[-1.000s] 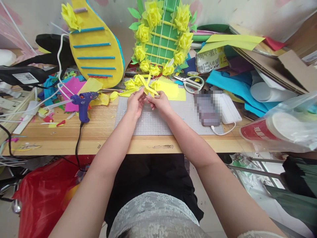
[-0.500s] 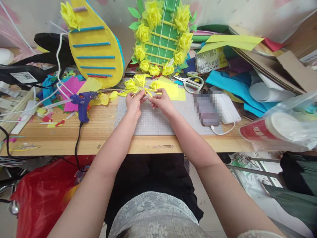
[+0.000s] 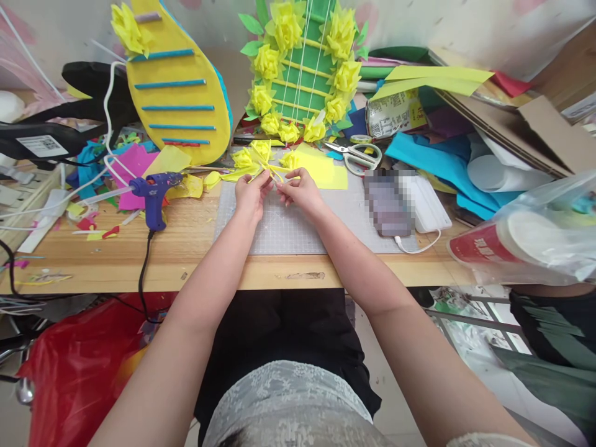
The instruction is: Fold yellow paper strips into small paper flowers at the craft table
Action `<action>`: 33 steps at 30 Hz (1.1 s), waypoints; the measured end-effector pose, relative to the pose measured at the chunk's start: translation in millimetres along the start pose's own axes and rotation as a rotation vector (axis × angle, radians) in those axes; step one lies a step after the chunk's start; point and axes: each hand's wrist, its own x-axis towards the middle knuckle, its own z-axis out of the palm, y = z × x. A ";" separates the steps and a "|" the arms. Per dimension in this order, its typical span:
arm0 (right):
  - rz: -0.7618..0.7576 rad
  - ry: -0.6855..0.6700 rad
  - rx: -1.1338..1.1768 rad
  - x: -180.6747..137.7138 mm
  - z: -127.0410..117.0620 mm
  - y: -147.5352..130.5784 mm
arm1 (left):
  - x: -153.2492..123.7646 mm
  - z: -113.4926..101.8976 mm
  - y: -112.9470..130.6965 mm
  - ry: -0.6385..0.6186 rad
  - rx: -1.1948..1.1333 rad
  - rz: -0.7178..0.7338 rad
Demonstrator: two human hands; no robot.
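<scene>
My left hand (image 3: 251, 192) and my right hand (image 3: 298, 188) meet above the grey cutting mat (image 3: 284, 230), fingertips pinched on a piece of yellow crepe paper (image 3: 265, 162) with pointed strips sticking up. Its exact shape is partly covered by my fingers. Just beyond lie finished-looking yellow paper flowers (image 3: 242, 158) and flat yellow sheets (image 3: 328, 169). Behind them leans a green panel (image 3: 298, 93) with white strings, edged with yellow paper roses and green leaves. A yellow panel (image 3: 179, 93) with blue bars stands to its left.
A blue glue gun (image 3: 156, 198) with its cord stands at left among paper scraps. To the right are scissors (image 3: 361, 155), a phone (image 3: 388, 205), a white power bank (image 3: 426, 202) and a bagged red cup (image 3: 484, 242). Coloured paper and cardboard (image 3: 498, 133) pile up behind.
Both hands stay nearly in place, with the fingers shifting slightly on the yellow paper and its upright strips lowering. At right, a dark-clothed person's leg has moved left.
</scene>
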 end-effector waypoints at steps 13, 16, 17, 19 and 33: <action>-0.148 0.047 0.030 14.0 8.2 20.1 | 7.2 -1.5 -5.6 -0.057 -0.072 0.093; -0.162 0.043 0.028 15.2 7.9 22.6 | 8.7 -3.3 -6.6 -0.059 -0.089 0.080; -0.169 0.041 0.030 15.6 7.8 23.5 | 9.1 -3.8 -6.9 -0.059 -0.092 0.077; -0.183 0.041 0.035 16.3 7.7 24.9 | 9.5 -4.2 -7.3 -0.060 -0.091 0.073; -0.147 0.067 -0.016 5.9 5.1 16.1 | 0.4 1.2 -1.9 0.040 0.019 0.062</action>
